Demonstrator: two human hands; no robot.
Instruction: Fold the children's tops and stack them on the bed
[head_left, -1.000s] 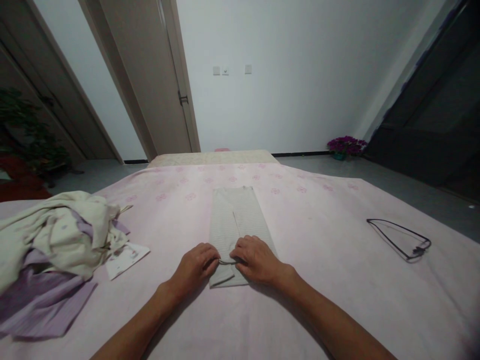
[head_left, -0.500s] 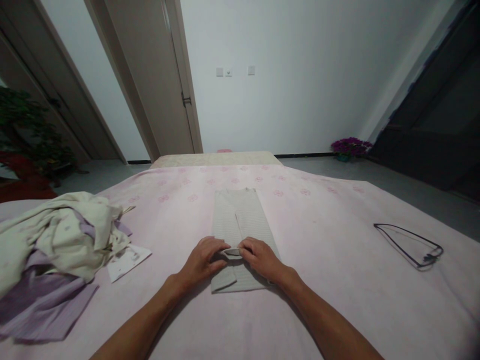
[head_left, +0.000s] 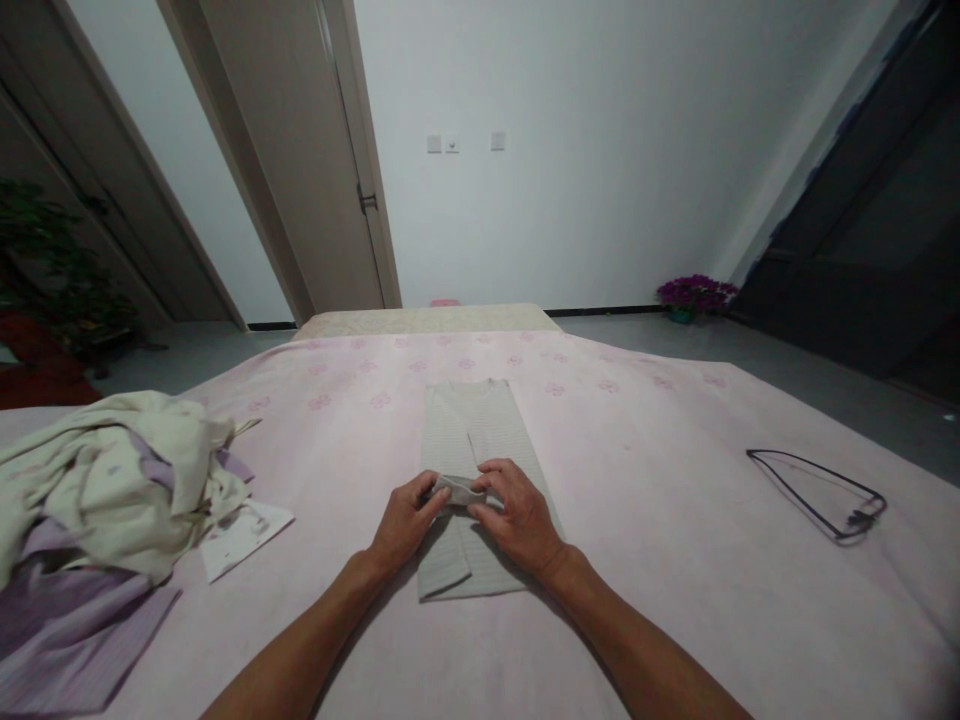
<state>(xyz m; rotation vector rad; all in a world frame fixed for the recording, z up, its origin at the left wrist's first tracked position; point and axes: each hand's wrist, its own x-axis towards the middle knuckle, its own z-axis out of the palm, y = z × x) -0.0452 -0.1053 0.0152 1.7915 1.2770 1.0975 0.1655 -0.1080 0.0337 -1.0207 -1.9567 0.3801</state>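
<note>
The grey garment is matt cloth, finely ribbed. Under it, the pink sheet is smooth, matt cloth. At left, the clothes pile is crumpled, dull fabric. The far wall looks smooth and matt; the black frame at right may be metal or plastic.

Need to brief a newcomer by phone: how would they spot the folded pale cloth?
Below the white wall spreads a pink sheet. Mid-sheet, between the rumpled clothes heap at left and thin black frame at right, lies the folded cloth, pinched by the left hand and right hand. Unlike its neighbours, it is a pale grey rectangle.
</note>
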